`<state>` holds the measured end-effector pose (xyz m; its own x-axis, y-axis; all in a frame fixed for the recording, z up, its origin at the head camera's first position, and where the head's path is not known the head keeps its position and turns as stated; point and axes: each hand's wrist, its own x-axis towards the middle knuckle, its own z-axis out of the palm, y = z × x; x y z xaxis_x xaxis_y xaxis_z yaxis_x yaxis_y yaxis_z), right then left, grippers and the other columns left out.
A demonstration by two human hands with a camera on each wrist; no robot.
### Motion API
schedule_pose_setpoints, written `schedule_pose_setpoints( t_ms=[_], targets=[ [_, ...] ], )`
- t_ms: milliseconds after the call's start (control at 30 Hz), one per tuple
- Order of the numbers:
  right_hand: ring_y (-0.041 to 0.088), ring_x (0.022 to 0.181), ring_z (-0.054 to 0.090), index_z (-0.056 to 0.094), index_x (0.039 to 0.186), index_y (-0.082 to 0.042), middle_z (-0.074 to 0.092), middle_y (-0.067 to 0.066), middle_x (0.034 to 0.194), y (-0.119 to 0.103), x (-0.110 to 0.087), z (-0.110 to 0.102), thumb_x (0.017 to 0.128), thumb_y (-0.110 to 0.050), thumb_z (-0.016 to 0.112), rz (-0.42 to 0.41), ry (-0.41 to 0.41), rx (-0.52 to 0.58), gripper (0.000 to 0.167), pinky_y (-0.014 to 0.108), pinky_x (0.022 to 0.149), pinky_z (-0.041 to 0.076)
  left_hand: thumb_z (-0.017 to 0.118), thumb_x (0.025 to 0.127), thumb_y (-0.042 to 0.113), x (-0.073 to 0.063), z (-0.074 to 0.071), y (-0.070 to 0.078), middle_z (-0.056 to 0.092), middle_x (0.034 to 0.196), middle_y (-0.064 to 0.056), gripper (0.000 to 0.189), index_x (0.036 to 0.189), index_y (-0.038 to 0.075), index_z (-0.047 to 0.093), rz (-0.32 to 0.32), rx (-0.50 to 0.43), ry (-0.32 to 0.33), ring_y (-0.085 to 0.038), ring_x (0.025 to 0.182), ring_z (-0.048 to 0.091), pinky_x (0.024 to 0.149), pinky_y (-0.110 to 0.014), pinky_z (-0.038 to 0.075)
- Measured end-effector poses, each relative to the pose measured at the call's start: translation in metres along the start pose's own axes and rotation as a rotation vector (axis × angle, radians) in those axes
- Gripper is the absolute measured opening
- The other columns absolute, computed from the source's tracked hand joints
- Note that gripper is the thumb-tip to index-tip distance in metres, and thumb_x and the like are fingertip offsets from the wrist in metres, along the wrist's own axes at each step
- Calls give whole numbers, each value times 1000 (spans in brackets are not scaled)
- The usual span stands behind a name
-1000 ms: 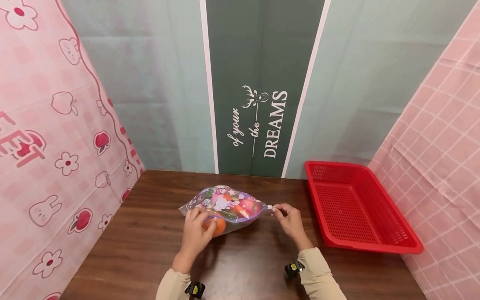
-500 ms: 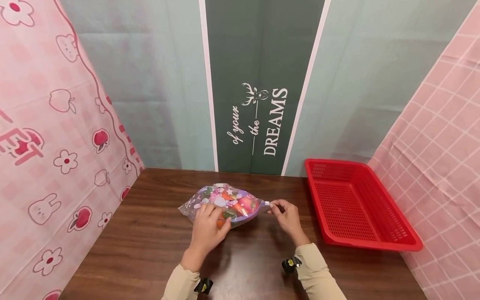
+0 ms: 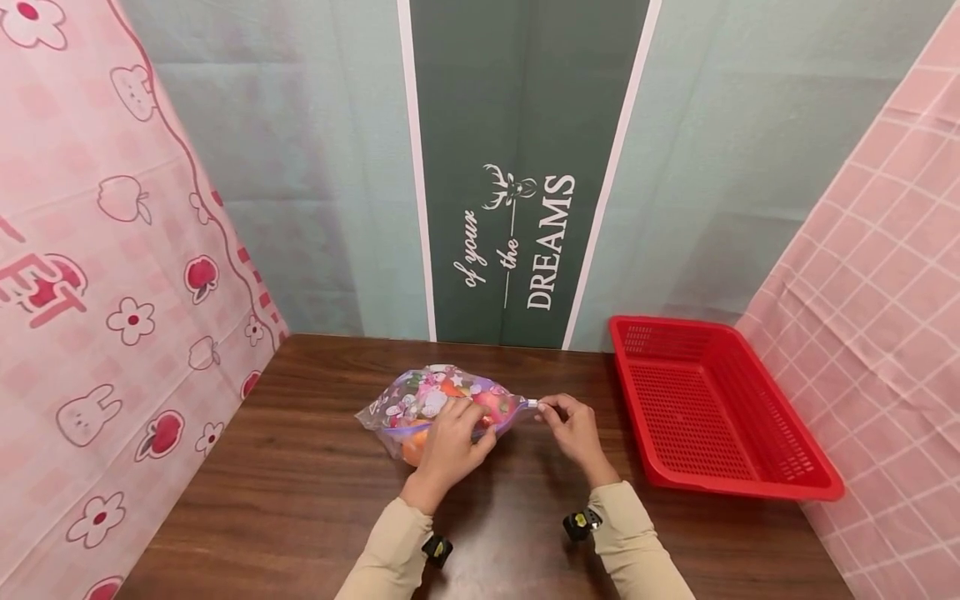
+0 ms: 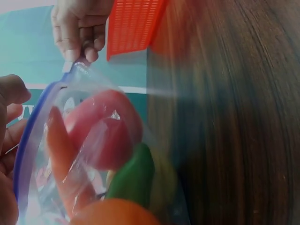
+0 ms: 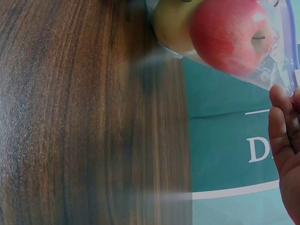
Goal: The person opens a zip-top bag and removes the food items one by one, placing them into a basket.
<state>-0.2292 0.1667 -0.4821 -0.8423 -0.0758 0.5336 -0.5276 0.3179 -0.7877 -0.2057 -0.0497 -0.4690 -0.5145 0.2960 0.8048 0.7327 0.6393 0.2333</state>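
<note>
A clear zip bag [image 3: 390, 404] with pink and white prints lies on the table, its purple zip strip [image 4: 29, 129] facing the person. Through the plastic show a red apple [image 5: 227, 37], a carrot [image 4: 63, 157], a long green vegetable [image 4: 133, 178] and an orange round fruit [image 4: 115, 213]. My right hand [image 3: 573, 433] pinches the bag's right corner by the white zip slider [image 3: 532, 404]. Over the bag's front right part lies my left hand [image 3: 453, 446], fingers across the plastic near the strip and thumb held apart. It hides part of the strip.
A red plastic basket [image 3: 750, 487] with perforated sides stands to the right on the brown wooden table [image 3: 285, 467]. A green and grey cloth [image 3: 510, 100] hangs behind, with pink patterned cloths [image 3: 67, 208] at both sides.
My left hand has moved right along the zip strip, from the orange fruit toward the apple, uncovering the bag's left part. The right hand keeps its pinch on the corner.
</note>
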Motion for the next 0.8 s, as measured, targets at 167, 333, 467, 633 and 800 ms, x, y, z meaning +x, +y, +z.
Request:
schedule_pose_setpoints(
  t_ms=[167,333,467,633,800],
  targets=[
    [41,65,62,63,84,13,63,25,76,-19,2,-3,78,15,63,13,-58,-5,6,17,62,50,72,73,19,5,10,2,61,83,-1,20,88,8,66,-26,45,-69,-19,74,54,70,-32,47],
    [40,68,63,64,86,11,65,22,77,-7,4,-10,80,13,64,33,-125,23,6,20,63,51,73,75,27,10,21,4,62,89,-1,26,94,10,67,-40,103,-166,-19,80,54,71,-33,46],
    [32,68,63,66,86,6,66,17,77,10,5,-13,80,10,65,25,-156,-23,7,24,62,52,73,76,31,12,30,6,58,83,1,27,93,13,66,-49,153,-231,-18,77,51,66,-32,41],
    [19,69,59,66,84,-2,65,11,79,15,7,-13,80,6,67,27,-177,-113,9,27,63,51,74,76,31,17,40,6,59,84,0,26,93,13,66,-65,165,-257,-19,77,52,65,-32,41],
    [16,69,56,65,83,-6,64,7,79,14,8,-10,81,5,67,2,-174,-159,11,29,63,50,71,79,33,19,46,6,61,86,0,24,94,14,67,-83,155,-269,-19,78,54,66,-33,43]
  ],
)
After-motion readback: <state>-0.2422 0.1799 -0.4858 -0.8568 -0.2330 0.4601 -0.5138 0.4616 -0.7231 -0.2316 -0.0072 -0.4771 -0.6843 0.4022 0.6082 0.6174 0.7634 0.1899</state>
